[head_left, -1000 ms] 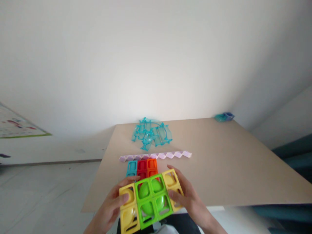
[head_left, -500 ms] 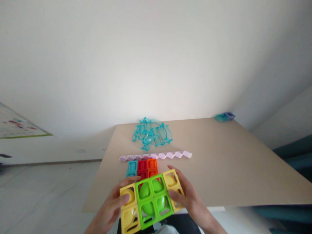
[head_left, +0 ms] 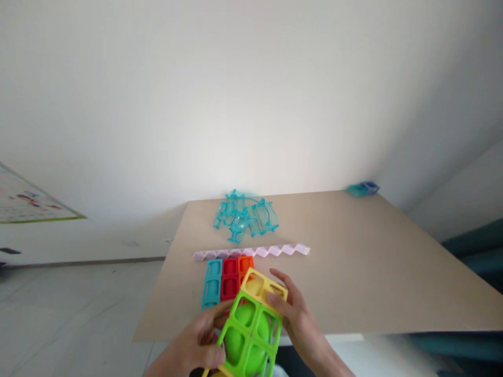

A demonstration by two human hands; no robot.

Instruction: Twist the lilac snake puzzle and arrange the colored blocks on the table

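Both my hands hold a plastic block assembly of green cells (head_left: pixel 248 335) with yellow cells (head_left: pixel 260 286) at its far end, tilted over the near table edge. My left hand (head_left: pixel 196 345) grips its left side with curled fingers. My right hand (head_left: pixel 294 319) wraps its right side, fingers over the yellow end. Just beyond, flat on the table, lie blue (head_left: pixel 212 283), red (head_left: pixel 229 279) and orange (head_left: pixel 245 263) blocks side by side.
A pale purple zigzag strip (head_left: pixel 251 252) lies across the tan table (head_left: pixel 353 262). Behind it sits a pile of clear teal track pieces (head_left: pixel 245 214). A small blue-teal object (head_left: pixel 362 188) rests at the far right corner. A poster (head_left: pixel 27 201) lies on the floor at left.
The green and yellow assembly has been turned from lying crosswise to pointing away from me. The blue and red blocks behind it show more than before.
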